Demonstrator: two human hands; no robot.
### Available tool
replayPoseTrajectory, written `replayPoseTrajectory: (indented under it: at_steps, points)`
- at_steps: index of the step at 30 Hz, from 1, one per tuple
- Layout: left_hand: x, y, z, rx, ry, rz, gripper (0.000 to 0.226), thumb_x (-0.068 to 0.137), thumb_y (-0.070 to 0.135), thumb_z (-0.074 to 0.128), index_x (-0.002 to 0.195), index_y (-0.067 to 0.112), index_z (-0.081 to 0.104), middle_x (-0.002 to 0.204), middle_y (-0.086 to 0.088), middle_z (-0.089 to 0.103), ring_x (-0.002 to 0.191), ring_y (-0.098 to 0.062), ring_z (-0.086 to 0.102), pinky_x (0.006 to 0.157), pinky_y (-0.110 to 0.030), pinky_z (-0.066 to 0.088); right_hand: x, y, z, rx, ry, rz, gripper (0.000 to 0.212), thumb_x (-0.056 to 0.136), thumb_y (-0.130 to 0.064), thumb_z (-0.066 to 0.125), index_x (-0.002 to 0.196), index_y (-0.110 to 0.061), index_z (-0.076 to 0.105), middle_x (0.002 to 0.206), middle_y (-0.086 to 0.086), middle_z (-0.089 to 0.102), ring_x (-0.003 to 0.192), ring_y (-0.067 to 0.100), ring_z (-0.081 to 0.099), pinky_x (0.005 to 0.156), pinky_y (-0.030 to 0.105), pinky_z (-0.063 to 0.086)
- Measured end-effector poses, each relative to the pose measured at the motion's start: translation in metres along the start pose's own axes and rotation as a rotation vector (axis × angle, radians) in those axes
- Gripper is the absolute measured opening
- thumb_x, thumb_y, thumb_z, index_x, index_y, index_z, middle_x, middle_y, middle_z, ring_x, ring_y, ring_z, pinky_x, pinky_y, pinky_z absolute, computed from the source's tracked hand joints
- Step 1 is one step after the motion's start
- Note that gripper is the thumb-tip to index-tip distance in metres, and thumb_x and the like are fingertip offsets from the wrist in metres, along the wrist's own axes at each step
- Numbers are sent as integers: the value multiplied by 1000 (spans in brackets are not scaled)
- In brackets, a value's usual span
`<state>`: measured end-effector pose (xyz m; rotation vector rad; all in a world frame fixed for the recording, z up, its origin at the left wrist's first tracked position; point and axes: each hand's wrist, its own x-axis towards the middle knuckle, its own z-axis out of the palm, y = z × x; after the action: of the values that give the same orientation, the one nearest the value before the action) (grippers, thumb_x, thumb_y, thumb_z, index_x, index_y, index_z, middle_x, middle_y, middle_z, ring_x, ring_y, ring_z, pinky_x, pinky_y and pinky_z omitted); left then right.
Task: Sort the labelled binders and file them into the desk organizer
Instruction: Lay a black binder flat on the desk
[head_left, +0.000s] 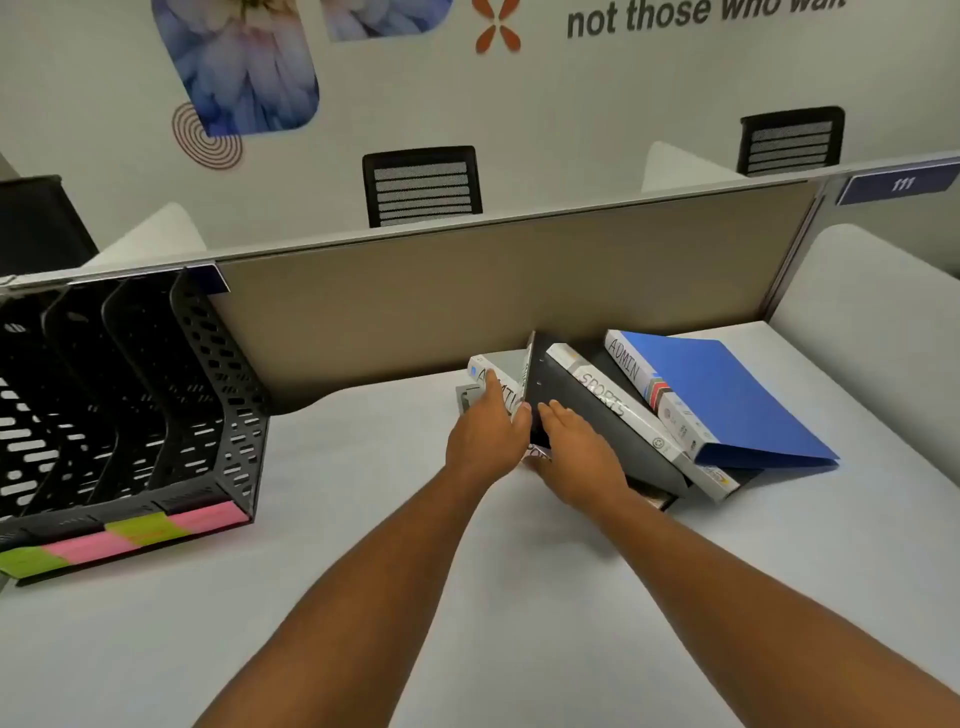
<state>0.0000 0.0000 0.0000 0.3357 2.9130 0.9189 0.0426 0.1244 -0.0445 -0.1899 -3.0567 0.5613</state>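
Observation:
A heap of binders lies at the back of the desk. A blue binder with an ADMIN spine rests on top at the right. Beside it leans a dark grey binder with a white SPORTS spine. At the left stands a grey binder with a white lettered spine. My left hand grips that grey binder's spine. My right hand lies with straight fingers on the dark grey binder's cover. The black desk organizer stands at the left with empty slots and pink and green sticky labels on its front.
A beige partition runs along the back of the white desk. A rounded white side panel bounds the right. Two black office chairs stand behind the partition.

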Motion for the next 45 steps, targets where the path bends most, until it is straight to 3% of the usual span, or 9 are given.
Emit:
replayPoseTrajectory:
  at_steps: [5,8,13,19,23,29,35,41,45]
  points:
    - [-2,-13,12,-102,-34,-31,51,103,48,34,144,19,43,144,-7,54,119,-28,60,93,-41,53,2,2,21,48,256,2,53,95,-14,61,146,-17,48,151,3,48,134,27,47,102,47,40]
    - [1,-21,11,-377,-33,-80,37,104,38,35,126,18,58,127,-7,65,100,-19,66,79,-33,58,-2,4,26,106,490,-53,51,83,-2,72,132,-12,64,137,5,61,114,29,63,84,45,48]
    - [-6,-16,-9,-708,-120,-240,34,104,37,41,128,18,56,109,2,64,83,-8,65,64,-21,53,-24,-4,18,98,673,-155,56,76,8,71,128,-11,66,135,1,63,103,25,65,78,43,47]
    - [-21,-9,-28,-940,-305,-329,39,98,47,53,128,23,49,110,-5,64,97,-22,67,75,-32,60,-53,-18,15,113,728,-242,45,88,-4,55,131,-13,64,135,-2,63,104,22,61,83,34,35]
    - [-35,-10,-33,-973,-279,-315,42,92,31,64,128,14,53,117,-11,66,101,-26,69,84,-38,61,-71,-34,9,131,696,-274,42,94,-19,47,132,-15,64,133,0,64,105,22,61,86,35,37]
    - [-57,-28,-55,-932,-69,-275,35,89,20,59,123,13,58,114,-9,68,95,-21,68,75,-29,60,-88,-36,0,208,379,-307,65,96,-62,36,146,-23,46,155,-1,42,142,17,38,109,43,33]
    - [-89,-65,-95,-1018,-16,-216,38,92,22,63,129,19,57,119,-4,66,103,-26,66,81,-33,61,-90,-37,-18,562,395,120,66,97,-53,44,146,-9,43,150,12,46,140,28,40,114,43,33]
    - [-126,-108,-138,-1094,-34,-199,33,92,17,60,124,12,65,107,-6,71,85,-18,68,64,-24,56,-97,-66,-7,1070,153,529,55,97,-51,52,141,-18,49,140,9,54,125,34,53,95,47,47]
    - [-158,-145,-158,-1130,-87,-232,31,89,13,59,118,12,69,100,-9,72,80,-19,67,60,-24,54,-108,-89,17,1319,-60,594,34,98,-31,59,129,-17,56,125,8,65,115,31,60,91,46,51]
